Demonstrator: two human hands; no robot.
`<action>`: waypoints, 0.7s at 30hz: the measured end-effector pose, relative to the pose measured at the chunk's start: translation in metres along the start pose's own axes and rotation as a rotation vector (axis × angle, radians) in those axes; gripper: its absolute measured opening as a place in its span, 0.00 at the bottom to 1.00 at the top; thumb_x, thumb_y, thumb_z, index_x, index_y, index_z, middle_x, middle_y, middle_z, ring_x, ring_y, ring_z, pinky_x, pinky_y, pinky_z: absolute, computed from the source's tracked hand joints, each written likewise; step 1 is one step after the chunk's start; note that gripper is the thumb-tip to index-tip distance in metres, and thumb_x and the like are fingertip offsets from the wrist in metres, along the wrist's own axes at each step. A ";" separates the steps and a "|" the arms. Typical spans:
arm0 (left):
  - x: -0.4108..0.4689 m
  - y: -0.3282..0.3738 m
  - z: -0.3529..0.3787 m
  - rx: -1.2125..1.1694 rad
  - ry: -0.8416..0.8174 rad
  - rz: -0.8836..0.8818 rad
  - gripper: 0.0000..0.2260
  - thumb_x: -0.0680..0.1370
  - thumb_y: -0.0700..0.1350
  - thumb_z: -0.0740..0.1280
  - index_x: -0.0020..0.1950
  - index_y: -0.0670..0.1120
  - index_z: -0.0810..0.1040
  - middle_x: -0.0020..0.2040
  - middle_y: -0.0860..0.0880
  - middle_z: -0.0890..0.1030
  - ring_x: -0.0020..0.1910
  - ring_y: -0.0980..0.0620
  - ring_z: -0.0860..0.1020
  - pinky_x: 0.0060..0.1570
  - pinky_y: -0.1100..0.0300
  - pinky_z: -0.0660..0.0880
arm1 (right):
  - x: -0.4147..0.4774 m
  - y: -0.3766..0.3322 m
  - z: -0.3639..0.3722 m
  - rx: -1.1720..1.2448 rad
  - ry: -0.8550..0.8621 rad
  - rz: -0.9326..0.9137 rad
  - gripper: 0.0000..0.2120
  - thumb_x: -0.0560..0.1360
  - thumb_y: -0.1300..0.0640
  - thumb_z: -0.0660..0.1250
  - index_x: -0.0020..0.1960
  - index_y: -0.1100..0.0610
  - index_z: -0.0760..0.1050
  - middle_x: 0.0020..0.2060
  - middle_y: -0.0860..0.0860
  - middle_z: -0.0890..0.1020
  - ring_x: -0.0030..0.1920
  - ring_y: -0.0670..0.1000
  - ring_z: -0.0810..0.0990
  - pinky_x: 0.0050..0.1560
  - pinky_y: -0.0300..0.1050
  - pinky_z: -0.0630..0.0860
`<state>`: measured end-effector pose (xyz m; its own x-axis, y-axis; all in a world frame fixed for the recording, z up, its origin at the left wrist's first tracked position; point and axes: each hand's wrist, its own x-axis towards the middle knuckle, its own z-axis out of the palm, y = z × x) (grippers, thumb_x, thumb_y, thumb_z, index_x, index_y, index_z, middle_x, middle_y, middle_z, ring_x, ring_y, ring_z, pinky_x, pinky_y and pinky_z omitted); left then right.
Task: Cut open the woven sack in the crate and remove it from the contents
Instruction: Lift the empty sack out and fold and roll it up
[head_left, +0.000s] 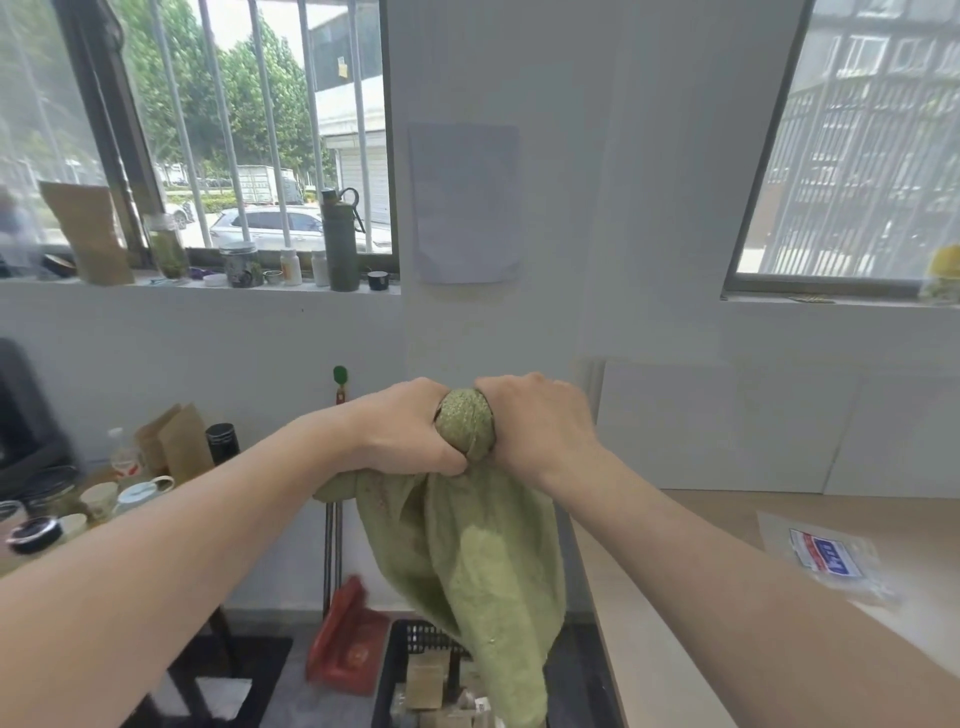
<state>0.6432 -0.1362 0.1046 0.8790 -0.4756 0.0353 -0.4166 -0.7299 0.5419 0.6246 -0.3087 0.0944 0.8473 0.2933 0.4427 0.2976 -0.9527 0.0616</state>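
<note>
Both hands, left hand (415, 431) and right hand (535, 426), hold a closed grip on the bunched top of the green woven sack (467, 561), which hangs above the black plastic crate (395, 670) of tan blocks (426, 680) near centre.

One head-worn view faces forward, close above both outstretched forearms.
</note>
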 end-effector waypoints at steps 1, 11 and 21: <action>-0.001 0.000 0.000 0.036 0.019 0.017 0.14 0.62 0.51 0.73 0.44 0.46 0.79 0.37 0.53 0.83 0.35 0.51 0.81 0.42 0.45 0.81 | 0.001 -0.001 0.001 0.011 -0.017 0.030 0.06 0.70 0.56 0.66 0.43 0.48 0.70 0.40 0.46 0.81 0.44 0.55 0.81 0.38 0.46 0.67; -0.002 -0.015 0.032 0.892 0.541 0.351 0.23 0.63 0.55 0.77 0.50 0.47 0.72 0.33 0.50 0.75 0.27 0.44 0.76 0.25 0.58 0.61 | 0.010 0.002 0.006 0.240 -0.340 0.266 0.10 0.64 0.56 0.75 0.38 0.51 0.73 0.34 0.49 0.79 0.33 0.52 0.78 0.30 0.41 0.68; 0.012 -0.008 0.021 0.477 0.449 0.180 0.14 0.66 0.60 0.69 0.37 0.52 0.72 0.31 0.55 0.76 0.35 0.49 0.78 0.35 0.56 0.71 | 0.004 0.004 0.002 -0.068 -0.125 0.184 0.34 0.56 0.33 0.80 0.52 0.46 0.67 0.46 0.47 0.80 0.50 0.55 0.77 0.55 0.57 0.66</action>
<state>0.6524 -0.1458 0.0830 0.7547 -0.4351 0.4911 -0.5318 -0.8441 0.0693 0.6303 -0.3107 0.0943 0.9336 0.1180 0.3383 0.1065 -0.9929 0.0525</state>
